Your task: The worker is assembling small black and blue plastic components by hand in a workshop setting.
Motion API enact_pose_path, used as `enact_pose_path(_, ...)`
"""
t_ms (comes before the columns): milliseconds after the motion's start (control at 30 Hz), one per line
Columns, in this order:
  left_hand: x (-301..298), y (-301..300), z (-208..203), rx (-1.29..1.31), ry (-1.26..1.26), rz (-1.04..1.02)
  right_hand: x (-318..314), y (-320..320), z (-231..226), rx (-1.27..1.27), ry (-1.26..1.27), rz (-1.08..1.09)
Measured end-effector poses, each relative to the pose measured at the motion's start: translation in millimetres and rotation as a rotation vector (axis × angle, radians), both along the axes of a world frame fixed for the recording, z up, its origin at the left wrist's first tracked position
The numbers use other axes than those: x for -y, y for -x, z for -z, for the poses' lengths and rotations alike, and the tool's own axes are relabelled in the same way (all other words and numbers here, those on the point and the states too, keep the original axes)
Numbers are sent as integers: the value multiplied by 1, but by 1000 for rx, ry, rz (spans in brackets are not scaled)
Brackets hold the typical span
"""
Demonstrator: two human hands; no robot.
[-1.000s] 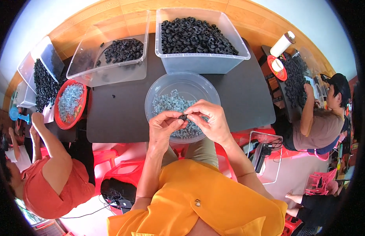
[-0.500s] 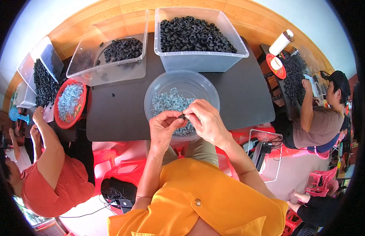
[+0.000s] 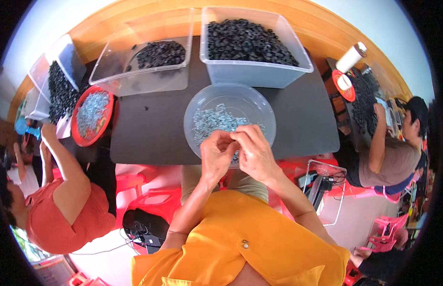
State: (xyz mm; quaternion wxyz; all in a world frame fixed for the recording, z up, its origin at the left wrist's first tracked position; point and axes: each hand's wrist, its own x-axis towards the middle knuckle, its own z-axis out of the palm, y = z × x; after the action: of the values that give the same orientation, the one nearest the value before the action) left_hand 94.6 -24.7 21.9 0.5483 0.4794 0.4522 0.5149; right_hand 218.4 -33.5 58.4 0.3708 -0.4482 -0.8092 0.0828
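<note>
My left hand and my right hand meet fingertip to fingertip above the near rim of a clear round bowl. Both are closed in a pinch. Half a second earlier a small black plastic part showed in the left fingers; now the fingers cover it. Whatever the right fingertips pinch is too small and hidden to make out. Inside the bowl lies a heap of small silvery-blue metal pieces, mostly in its left half.
Behind the bowl stands a deep clear bin of black ring-like parts. Left of it, a shallower tub holds fewer black parts. A red basin sits farther left. People work on both sides; one black piece lies on the dark table.
Both hands have closed in tighter, and the black part between the fingertips has gone out of sight. The whole view has shifted slightly, moving the bowl and bins rightward in the picture.
</note>
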Motion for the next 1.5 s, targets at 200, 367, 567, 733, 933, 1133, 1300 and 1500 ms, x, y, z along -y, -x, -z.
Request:
enact_pose_path(200,-3,0,9,97,42,47,6,-7,-8,32,73,-18)
enact_pose_path(367,1,-1,4,205,62,85,7,-6,0,47,-69,73)
enact_pose_path(567,3,-4,-6,237,123,136,10,-20,-2,37,-63,51)
enact_pose_path(733,4,-5,-8,299,130,179,8,-27,-1,-100,3,-3)
enact_pose_path(933,5,-5,-11,284,149,163,8,-26,1,-97,-28,30)
enact_pose_path(1133,6,-8,-8,211,89,114,9,-23,4,-73,-124,110)
enact_pose_path(1300,7,-12,-11,113,33,67,12,-19,5,-51,-145,166)
enact_pose_path(1500,5,-13,-15,-38,-20,25,8,-20,12,-28,-143,147)
